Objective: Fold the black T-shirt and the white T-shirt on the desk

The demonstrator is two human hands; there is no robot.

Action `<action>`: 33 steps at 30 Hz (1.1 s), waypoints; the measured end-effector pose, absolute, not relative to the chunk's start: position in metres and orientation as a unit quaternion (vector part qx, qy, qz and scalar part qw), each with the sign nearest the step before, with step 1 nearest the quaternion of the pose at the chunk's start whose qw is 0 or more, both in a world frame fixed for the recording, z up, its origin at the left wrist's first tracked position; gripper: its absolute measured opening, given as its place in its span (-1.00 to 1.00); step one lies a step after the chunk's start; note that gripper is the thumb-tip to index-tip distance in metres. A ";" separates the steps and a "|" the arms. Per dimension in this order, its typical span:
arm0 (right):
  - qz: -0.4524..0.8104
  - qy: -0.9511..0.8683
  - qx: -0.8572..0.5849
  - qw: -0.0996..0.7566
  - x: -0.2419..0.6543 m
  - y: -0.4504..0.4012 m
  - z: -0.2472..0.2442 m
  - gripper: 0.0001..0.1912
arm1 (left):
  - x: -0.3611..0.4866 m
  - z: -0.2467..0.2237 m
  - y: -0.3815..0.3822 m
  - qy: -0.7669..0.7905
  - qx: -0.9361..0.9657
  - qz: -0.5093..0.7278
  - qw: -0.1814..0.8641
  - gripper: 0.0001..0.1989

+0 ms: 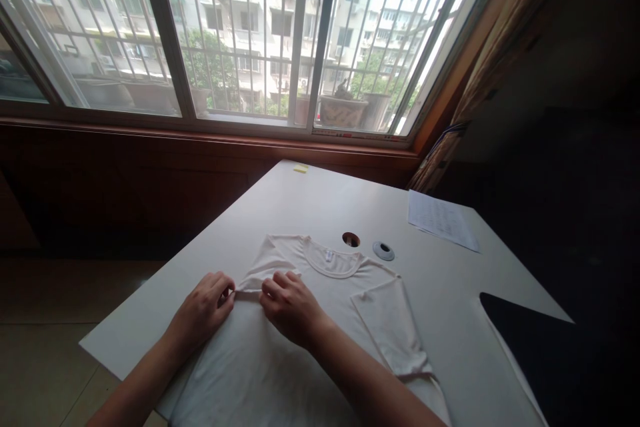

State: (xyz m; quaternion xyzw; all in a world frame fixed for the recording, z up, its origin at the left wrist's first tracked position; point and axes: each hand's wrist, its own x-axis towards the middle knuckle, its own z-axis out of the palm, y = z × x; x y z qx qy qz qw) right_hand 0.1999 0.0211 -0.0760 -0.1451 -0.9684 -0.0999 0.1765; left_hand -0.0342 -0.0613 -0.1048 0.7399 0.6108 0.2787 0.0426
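Observation:
A white short-sleeved T-shirt lies spread on the white table, its round collar toward the window and a small label inside the neck. My left hand pinches the hem edge of the sleeve on the left side. Just to the right, my right hand is closed on the same sleeve's edge, near the shirt's body. Between the two hands a short stretch of the edge runs taut. The other sleeve lies on the right, folded over the shirt's body, with creases near its hem.
On the white table are a round hole, a grey ring-shaped cover, papers at the right and a yellow piece at the far corner. A dark object overlaps the right edge. Beyond stands a barred window.

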 end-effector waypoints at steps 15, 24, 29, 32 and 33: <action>-0.081 -0.969 -0.190 0.135 0.196 0.022 -0.079 -0.93 | -0.033 -0.104 -0.061 0.621 0.731 0.279 0.037 -0.90; -0.017 -0.980 -0.115 0.162 0.202 0.029 -0.068 -0.95 | -0.034 -0.108 -0.060 0.622 0.733 0.275 0.029 -0.90; 0.114 -0.971 -0.105 0.184 0.204 0.038 -0.076 -0.91 | -0.034 -0.107 -0.061 0.632 0.727 0.267 0.026 -0.90; 0.221 -0.929 -0.186 0.232 0.201 0.052 -0.081 -0.92 | -0.033 -0.106 -0.061 0.636 0.724 0.266 0.020 -0.90; 0.240 -0.912 -0.222 0.248 0.199 0.059 -0.082 -0.94 | -0.032 -0.106 -0.062 0.637 0.724 0.264 0.019 -0.90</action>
